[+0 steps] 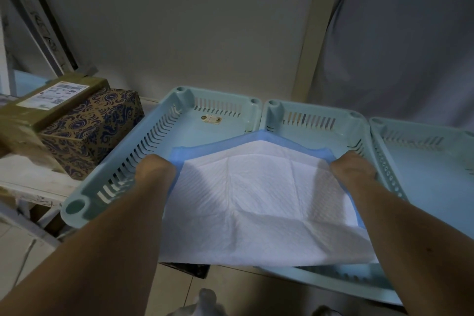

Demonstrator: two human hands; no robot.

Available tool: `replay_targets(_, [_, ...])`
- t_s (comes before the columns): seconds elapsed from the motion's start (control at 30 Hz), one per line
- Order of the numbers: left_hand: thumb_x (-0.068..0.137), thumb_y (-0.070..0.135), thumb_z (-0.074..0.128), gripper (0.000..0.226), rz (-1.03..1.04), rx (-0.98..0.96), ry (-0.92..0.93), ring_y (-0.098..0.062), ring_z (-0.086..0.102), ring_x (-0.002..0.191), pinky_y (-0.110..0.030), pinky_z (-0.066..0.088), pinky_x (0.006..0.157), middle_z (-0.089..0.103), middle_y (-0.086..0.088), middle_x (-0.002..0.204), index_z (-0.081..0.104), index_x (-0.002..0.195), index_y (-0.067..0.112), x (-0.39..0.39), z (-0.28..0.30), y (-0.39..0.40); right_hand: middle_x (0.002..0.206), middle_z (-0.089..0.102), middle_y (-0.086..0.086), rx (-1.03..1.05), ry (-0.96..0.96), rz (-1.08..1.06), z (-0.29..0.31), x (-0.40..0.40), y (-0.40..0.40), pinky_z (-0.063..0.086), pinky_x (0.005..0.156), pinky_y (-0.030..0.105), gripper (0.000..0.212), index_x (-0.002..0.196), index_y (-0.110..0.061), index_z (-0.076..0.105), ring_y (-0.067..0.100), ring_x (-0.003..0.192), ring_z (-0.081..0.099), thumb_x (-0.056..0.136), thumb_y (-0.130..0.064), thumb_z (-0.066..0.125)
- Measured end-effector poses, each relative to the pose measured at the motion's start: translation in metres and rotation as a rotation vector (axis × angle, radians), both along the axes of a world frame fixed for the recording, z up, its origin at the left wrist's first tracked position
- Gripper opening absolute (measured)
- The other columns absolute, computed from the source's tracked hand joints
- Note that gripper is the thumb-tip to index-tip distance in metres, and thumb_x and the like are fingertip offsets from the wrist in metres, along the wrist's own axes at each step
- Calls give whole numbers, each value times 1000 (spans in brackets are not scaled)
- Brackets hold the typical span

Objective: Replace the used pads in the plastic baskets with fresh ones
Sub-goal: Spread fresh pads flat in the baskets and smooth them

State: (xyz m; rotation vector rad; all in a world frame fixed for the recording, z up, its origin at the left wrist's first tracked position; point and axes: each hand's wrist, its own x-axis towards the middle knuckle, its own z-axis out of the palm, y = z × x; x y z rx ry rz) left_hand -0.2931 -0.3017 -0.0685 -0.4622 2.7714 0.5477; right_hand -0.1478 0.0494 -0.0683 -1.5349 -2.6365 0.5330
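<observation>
Fresh white quilted pad with blue border [259, 195]: held spread between left hand [156, 170] and right hand [352, 168], each gripping a side edge, over two adjoining pale-green slotted plastic baskets [159, 141]. Baskets' visible floors bare; no used pads visible. Laying not yet done.

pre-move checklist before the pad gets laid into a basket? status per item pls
1. Left hand grips the white, blue-edged absorbent pad: ok.
2. Right hand grips the opposite edge: ok.
3. Pad spread open: ok, only creased.
4. Pad centred over one basket: not ok, it straddles the left pale-green slotted plastic basket and the middle basket.
5. Left basket floor bare: ok where visible.
6. Middle basket floor under the pad: cannot tell.
</observation>
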Motion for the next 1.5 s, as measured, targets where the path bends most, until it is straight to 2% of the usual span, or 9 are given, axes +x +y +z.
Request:
replay_targets(0.2, [94,18,57,36,14,8,64,-35,54,118,-39,44,97,57,-20,125,54,122,-6,1,-3,3,117,61,21,32,-46,49,-4,-3,-1,39,72,31,28,113,4,58,34,109,59,96,-15,49])
replay_targets(0.33, [90,19,58,54,15,-2,131,-37,47,124,-45,42,99,45,-22,136,36,137,1,8,0,7,115,61,18,70,-89,95,-7,-2,-4,46,75,33,25,112,-1,58,32,105,60,94,-14,47])
replay_targets(0.5, [90,24,49,49,-213,-333,269,-35,30,130,-49,33,104,31,-19,138,35,135,14,33,13,22,124,52,17,99,-118,66,-3,4,-15,49,91,42,39,121,-8,53,33,111,53,89,-26,42])
replay_targets(0.63, [94,25,37,53,-457,-334,323,-30,10,144,-50,18,115,16,-12,155,28,145,14,48,23,45,141,35,17,154,-109,114,8,6,-33,32,104,50,44,134,-10,40,35,130,34,97,-32,31])
replay_targets(0.8, [102,34,24,54,-769,-259,317,-22,-6,147,-49,5,118,-6,0,160,11,152,17,85,44,84,141,35,9,102,-7,362,22,9,-64,30,107,50,50,137,-18,39,30,133,31,100,-44,19])
replay_targets(0.97, [103,35,21,53,-999,-253,247,-20,-6,147,-50,4,117,-5,2,160,9,152,20,131,54,93,145,37,11,12,9,610,34,30,-95,33,106,43,52,139,-18,39,32,131,36,100,-45,18])
replay_targets(1.2, [103,35,20,53,-1031,-293,124,-19,-5,147,-52,4,117,-4,4,160,9,152,22,171,61,72,155,29,0,-70,-38,843,44,73,-128,26,113,44,51,146,-25,33,24,138,32,102,-46,17])
replay_targets(1.4, [103,27,21,49,-1059,-269,139,-18,1,147,-48,5,118,5,1,160,15,152,20,196,67,59,142,47,1,-36,11,917,50,100,-159,38,103,41,42,135,-24,47,24,126,45,103,-35,22])
replay_targets(1.5, [102,24,23,45,-1102,-285,103,-19,14,145,-48,11,116,22,-1,155,28,147,18,205,63,52,134,54,6,-18,-50,954,48,109,-169,42,94,37,40,129,-21,50,26,115,51,103,-33,23])
